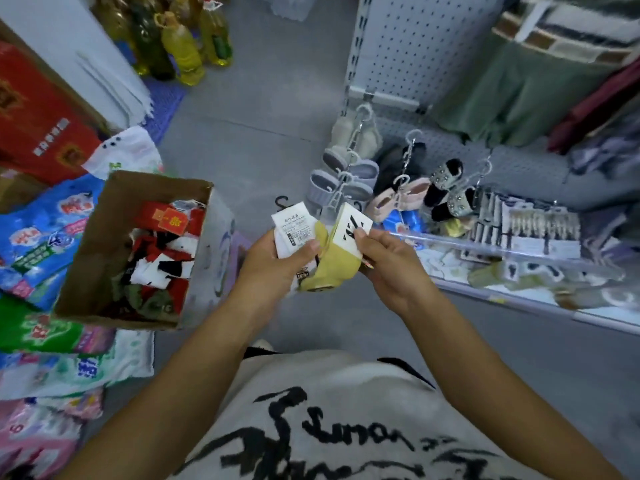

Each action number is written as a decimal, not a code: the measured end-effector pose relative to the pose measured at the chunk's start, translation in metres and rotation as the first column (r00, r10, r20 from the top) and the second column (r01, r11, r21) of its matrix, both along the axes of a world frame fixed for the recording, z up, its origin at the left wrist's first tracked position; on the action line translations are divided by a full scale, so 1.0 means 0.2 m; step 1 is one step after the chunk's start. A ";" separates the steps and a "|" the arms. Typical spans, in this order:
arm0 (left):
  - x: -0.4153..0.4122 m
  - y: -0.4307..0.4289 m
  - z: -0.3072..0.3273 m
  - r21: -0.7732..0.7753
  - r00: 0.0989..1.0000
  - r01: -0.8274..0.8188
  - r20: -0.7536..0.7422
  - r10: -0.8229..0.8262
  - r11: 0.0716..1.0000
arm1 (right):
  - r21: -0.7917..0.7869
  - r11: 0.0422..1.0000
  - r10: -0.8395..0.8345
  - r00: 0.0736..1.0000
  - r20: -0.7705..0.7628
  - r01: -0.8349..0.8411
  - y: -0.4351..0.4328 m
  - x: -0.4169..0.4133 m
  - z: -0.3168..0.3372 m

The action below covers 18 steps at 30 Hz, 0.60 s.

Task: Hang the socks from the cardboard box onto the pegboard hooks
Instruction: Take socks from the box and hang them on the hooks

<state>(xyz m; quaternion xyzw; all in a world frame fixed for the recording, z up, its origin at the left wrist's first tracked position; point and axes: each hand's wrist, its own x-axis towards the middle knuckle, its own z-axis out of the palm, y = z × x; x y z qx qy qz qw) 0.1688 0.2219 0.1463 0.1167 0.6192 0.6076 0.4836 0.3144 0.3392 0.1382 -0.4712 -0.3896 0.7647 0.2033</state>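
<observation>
My left hand grips the white socks (thumb on the label). My right hand pinches the yellow socks by their card.

Socks are yellow, white cuff band with black strokes. Cardboard box is brown, its sock pile red, white, black and green. Pegboard is pale grey with dark dots; shirt cream with black script.

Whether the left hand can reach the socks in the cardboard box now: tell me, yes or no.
Probably yes: the cardboard box stands open beside the left hand, nothing between it and the socks. But that hand grips a white-tagged sock pair, so it could hardly take more.
</observation>
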 end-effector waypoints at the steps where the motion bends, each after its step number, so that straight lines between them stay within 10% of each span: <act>1: 0.08 0.07 0.01 -0.013 1.000 0.005 0.005 -0.005 1.000 | 0.028 0.998 -0.053 0.999 -0.012 0.053 0.05 0.12 0.01; 18: 1.67 1.17 0.15 0.055 0.929 0.365 0.040 -0.367 0.929 | 0.283 0.796 -0.563 0.827 0.020 0.535 0.55 1.93 0.23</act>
